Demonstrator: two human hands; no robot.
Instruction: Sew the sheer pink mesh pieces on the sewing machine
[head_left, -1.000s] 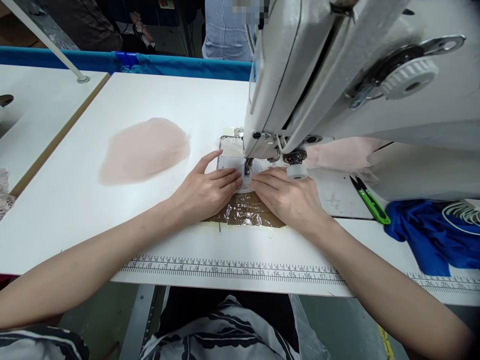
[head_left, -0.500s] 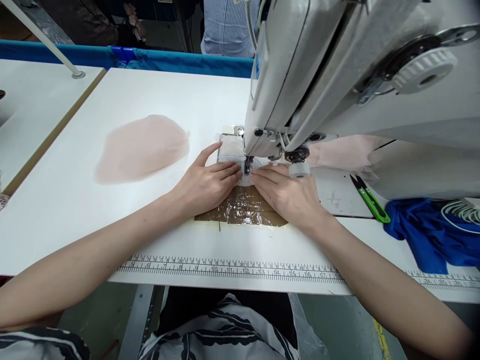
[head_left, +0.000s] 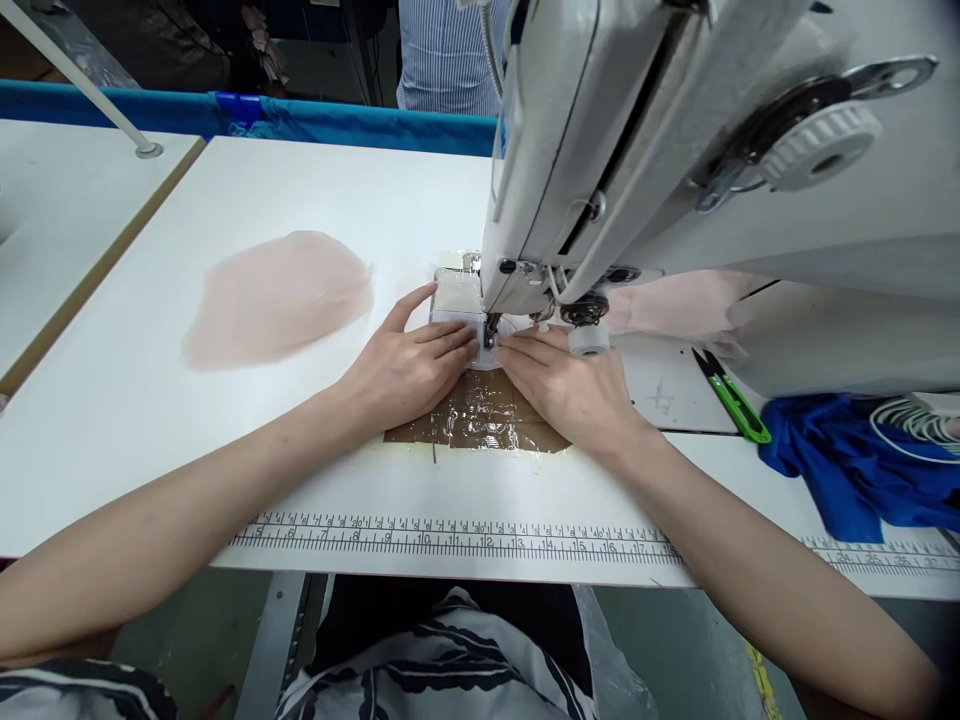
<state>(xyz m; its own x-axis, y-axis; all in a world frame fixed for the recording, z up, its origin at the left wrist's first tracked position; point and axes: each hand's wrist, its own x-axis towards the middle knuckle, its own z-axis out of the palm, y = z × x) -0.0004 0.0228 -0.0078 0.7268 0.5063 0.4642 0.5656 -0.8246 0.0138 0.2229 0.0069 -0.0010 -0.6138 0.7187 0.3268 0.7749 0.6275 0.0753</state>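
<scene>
Under the head of a white sewing machine (head_left: 551,170), my left hand (head_left: 412,365) lies flat with its fingers stretched toward the presser foot (head_left: 491,328). Its fingertips rest on a clear plastic template (head_left: 457,290). From the other side my right hand (head_left: 562,375) lies flat too, fingertips close to the foot and the template's right part. A brown, shiny taped sheet (head_left: 487,415) shows between and below both hands. Whatever lies beneath the fingers is hidden. A pale pink fabric piece (head_left: 281,300) sits on the white table (head_left: 150,430) at the left.
More pink fabric (head_left: 675,305) lies behind the needle area. Green thread snips (head_left: 731,395) and a crumpled blue cloth (head_left: 840,460) are at the right. A ruler strip (head_left: 450,538) runs along the front edge. A person in striped clothing (head_left: 450,55) is beyond the table.
The whole view has shifted slightly, so things appear a little farther left. A bright metal lever now shows in the machine head's slot. Both hands keep nearly the same pose at the foot.
</scene>
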